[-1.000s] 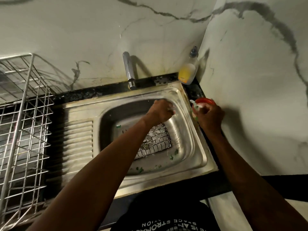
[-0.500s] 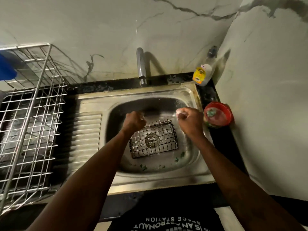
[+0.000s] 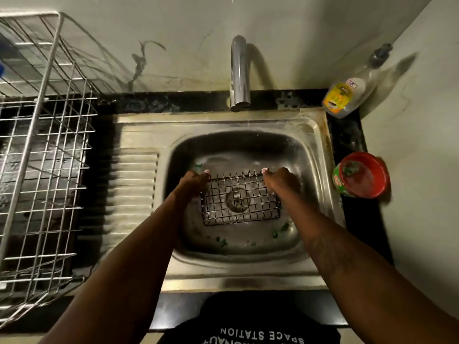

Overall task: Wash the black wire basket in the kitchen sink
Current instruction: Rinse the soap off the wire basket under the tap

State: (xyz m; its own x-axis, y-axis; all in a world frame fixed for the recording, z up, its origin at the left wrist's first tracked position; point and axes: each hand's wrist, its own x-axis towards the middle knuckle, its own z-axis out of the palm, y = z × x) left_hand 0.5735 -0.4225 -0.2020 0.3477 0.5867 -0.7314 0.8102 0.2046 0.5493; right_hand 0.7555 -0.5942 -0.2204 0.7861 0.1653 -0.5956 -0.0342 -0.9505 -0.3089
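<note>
The black wire basket (image 3: 239,199) lies in the steel sink bowl (image 3: 305,155), over the drain. My left hand (image 3: 192,183) grips its far left corner and my right hand (image 3: 280,181) grips its far right corner. Fingertips of both hands curl over the far rim. The tap (image 3: 239,73) stands above the bowl and no water runs from it. Small green scraps lie on the bowl floor near the basket's front edge.
A large silver wire dish rack (image 3: 42,150) fills the left counter beside the ribbed drainboard (image 3: 135,184). A dish soap bottle (image 3: 347,95) leans in the back right corner. A red tub (image 3: 362,175) holding a green scrubber sits right of the sink.
My right hand came away from the red tub and went down to the basket's right corner. My left hand shifted to the left corner. The view dropped toward the sink.
</note>
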